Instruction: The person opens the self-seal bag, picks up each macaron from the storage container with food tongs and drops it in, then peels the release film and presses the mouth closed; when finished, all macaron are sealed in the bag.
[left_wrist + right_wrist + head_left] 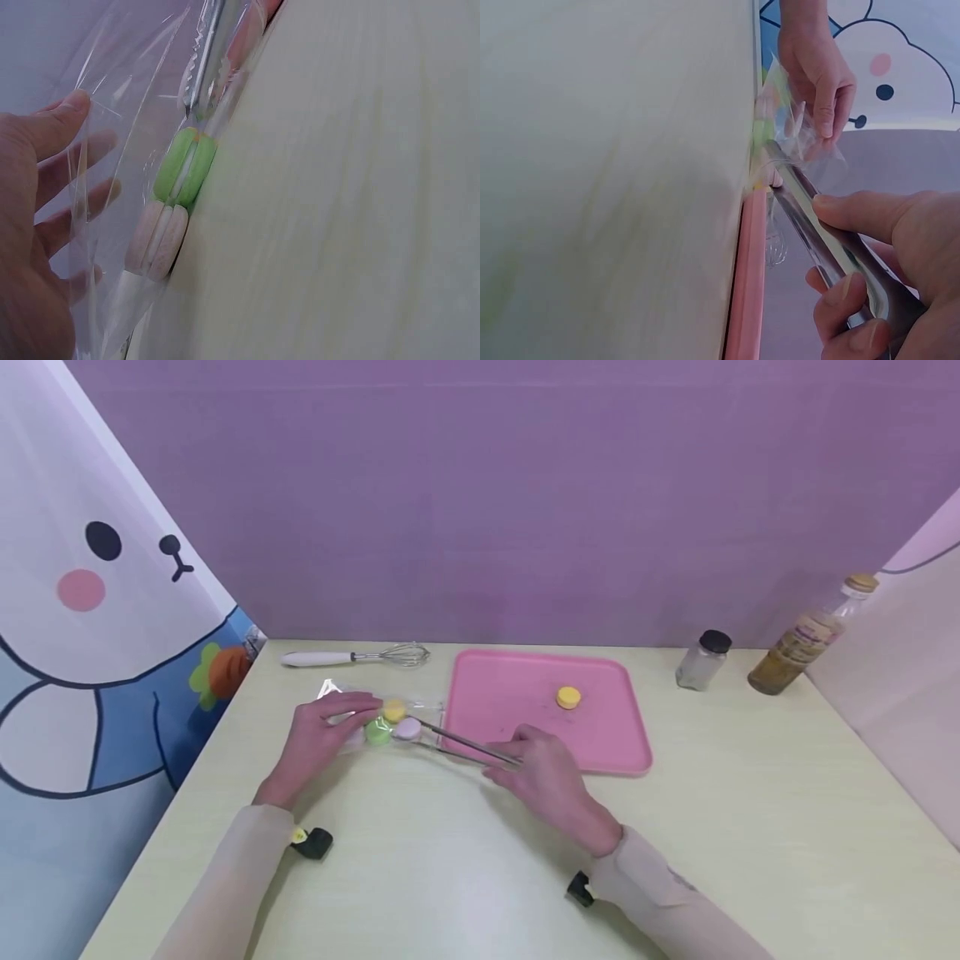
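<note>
A clear plastic bag [105, 172] lies on the table with macarons in it. My left hand [321, 733] holds the bag's film between thumb and fingers. In the head view a yellow macaron [393, 710], a green macaron [378, 732] and a lavender macaron [407, 729] show in the bag. A pale pink macaron [156, 238] sits beside the green one in the left wrist view. My right hand [543, 777] grips metal tongs [829, 240]. Their tips reach into the bag, one at either side of the lavender macaron.
Right of the bag lies a pink tray [502, 681] with a yellow macaron [567, 697] on it. A whisk [352, 657] lies along the back edge. A black-lidded jar [702, 662] and a corked bottle [810, 639] stand at the back right.
</note>
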The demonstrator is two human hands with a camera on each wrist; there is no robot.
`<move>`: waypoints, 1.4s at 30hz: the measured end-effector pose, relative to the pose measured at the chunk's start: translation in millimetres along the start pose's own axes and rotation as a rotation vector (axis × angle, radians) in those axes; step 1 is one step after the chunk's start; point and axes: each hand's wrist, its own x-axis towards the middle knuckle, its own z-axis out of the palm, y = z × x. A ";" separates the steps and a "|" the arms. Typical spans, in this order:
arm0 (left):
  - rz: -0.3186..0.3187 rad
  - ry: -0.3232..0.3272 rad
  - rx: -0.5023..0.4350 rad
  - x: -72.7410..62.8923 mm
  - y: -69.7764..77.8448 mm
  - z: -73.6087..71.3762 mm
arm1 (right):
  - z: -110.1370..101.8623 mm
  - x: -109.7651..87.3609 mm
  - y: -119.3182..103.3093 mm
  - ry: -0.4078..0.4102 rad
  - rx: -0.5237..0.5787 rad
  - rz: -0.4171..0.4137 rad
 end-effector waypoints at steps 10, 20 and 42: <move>-0.009 -0.007 0.014 0.3 1.1 -0.1 | 5.3 4.4 1.8 -0.018 -0.012 -0.032; -0.042 -0.013 0.016 -0.2 1.3 -1.0 | 2.2 4.3 4.4 -0.016 -0.041 -0.082; -0.060 -0.013 -0.005 -0.3 4.5 -1.6 | -47.1 -33.5 26.9 0.064 -0.105 -0.003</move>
